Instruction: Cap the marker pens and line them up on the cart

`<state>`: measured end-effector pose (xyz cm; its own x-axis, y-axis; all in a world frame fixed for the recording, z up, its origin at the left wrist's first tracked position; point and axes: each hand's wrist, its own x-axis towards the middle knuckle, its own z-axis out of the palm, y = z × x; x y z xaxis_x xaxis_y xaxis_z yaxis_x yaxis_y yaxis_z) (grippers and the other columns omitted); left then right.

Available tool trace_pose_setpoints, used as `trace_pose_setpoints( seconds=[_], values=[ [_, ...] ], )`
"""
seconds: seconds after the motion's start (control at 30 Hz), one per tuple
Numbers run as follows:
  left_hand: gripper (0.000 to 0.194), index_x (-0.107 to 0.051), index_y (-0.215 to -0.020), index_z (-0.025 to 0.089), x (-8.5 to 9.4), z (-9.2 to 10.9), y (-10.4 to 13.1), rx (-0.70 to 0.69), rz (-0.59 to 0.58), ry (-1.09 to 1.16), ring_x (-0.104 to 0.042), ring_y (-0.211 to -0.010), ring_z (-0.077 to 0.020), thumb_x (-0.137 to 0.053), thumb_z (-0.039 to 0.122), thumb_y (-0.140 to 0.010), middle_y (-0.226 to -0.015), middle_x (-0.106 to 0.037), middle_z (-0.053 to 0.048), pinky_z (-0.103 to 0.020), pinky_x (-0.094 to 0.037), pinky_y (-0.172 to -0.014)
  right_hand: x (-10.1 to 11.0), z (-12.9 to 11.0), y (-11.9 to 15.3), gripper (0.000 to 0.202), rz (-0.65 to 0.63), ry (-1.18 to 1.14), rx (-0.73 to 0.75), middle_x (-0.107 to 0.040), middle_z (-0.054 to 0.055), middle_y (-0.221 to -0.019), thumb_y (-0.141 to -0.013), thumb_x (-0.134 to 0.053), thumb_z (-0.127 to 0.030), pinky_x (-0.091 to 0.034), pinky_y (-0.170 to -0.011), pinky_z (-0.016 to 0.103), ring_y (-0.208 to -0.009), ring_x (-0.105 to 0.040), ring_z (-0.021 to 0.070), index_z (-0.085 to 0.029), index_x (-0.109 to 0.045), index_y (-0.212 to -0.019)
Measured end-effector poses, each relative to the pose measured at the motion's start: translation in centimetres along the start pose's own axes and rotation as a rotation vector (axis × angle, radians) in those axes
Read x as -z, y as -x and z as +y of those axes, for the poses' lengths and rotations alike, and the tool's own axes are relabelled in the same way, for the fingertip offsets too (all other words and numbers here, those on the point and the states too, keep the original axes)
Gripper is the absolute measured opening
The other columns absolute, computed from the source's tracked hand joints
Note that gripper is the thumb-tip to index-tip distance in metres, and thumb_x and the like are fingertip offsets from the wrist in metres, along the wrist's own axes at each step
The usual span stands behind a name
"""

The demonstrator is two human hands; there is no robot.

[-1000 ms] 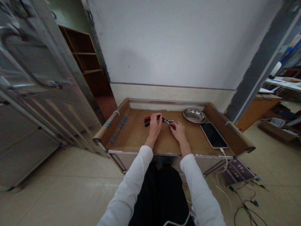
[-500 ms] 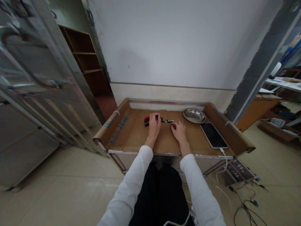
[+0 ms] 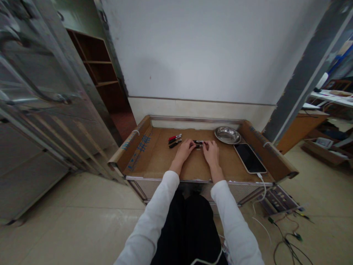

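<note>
My left hand (image 3: pixel 184 151) and my right hand (image 3: pixel 211 152) face each other over the cardboard tray surface (image 3: pixel 160 162). Their fingers are pinched on the two ends of a slim black pen-like piece (image 3: pixel 199 146), too small to name surely. Just behind it lies another dark slim piece (image 3: pixel 197 141), partly hidden by my fingers. To the left of my left hand lie a red pen-like piece (image 3: pixel 172 138) and a black one (image 3: pixel 174 144) with silvery ends, close together in a small group.
A round shiny metal dish (image 3: pixel 227 135) stands at the back right. In front of it lies a phone (image 3: pixel 250 158) with a white cable (image 3: pixel 263 182) hanging over the front edge. Raised cardboard sides (image 3: pixel 132 141) bound the surface, and a wall (image 3: pixel 204 55) rises behind.
My left hand has moved right, away from the red and black group, which now shows uncovered. It has come close to my right hand, and both now pinch the slim black piece.
</note>
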<state>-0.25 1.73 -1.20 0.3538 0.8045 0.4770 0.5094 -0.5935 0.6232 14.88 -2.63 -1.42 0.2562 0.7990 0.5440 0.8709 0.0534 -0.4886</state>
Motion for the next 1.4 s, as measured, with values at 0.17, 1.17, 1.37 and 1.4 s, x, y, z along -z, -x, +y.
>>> trace_pose_setpoints(
  seconds=[0.17,1.17,1.37,1.4],
  values=[
    [0.005,-0.055,-0.084,0.017,-0.2,-0.2,-0.3,0.066,0.054,-0.086,-0.057,-0.086,-0.0167,-0.051,0.017,-0.087,-0.093,-0.056,-0.005,-0.034,-0.047,-0.085,-0.2,0.1,0.0,0.026,-0.004,-0.057,0.035,-0.059,0.008,-0.093,-0.091,-0.040,-0.027,-0.039,-0.076,0.029,-0.084,-0.053,0.0182,-0.016,-0.063,-0.095],
    [0.011,-0.054,-0.080,0.017,-0.3,-0.2,-0.1,-0.025,-0.022,-0.007,-0.053,-0.083,-0.0149,-0.055,0.006,-0.080,-0.090,-0.051,-0.003,-0.032,-0.047,-0.084,-0.8,0.6,0.2,0.042,-0.089,-0.007,0.136,-0.050,0.010,-0.101,-0.085,-0.037,-0.010,-0.041,-0.085,0.034,-0.095,-0.049,0.0212,-0.021,-0.062,-0.117],
    [0.008,-0.055,-0.082,0.017,-0.3,-0.3,-0.1,0.009,-0.012,-0.050,-0.054,-0.086,-0.0156,-0.058,0.010,-0.080,-0.092,-0.050,-0.003,-0.034,-0.046,-0.087,-0.6,0.3,0.3,0.041,-0.156,0.062,0.129,-0.054,0.009,-0.105,-0.084,-0.041,-0.009,-0.039,-0.082,0.034,-0.096,-0.048,0.0221,-0.021,-0.058,-0.118],
    [0.008,-0.055,-0.083,0.017,-0.3,-0.3,-0.1,0.015,-0.006,-0.064,-0.054,-0.087,-0.0159,-0.059,0.011,-0.080,-0.092,-0.051,-0.003,-0.034,-0.046,-0.087,-0.6,0.3,0.2,0.038,-0.143,0.056,0.122,-0.054,0.010,-0.105,-0.083,-0.042,-0.010,-0.039,-0.082,0.034,-0.096,-0.048,0.0224,-0.020,-0.058,-0.116]
  ],
)
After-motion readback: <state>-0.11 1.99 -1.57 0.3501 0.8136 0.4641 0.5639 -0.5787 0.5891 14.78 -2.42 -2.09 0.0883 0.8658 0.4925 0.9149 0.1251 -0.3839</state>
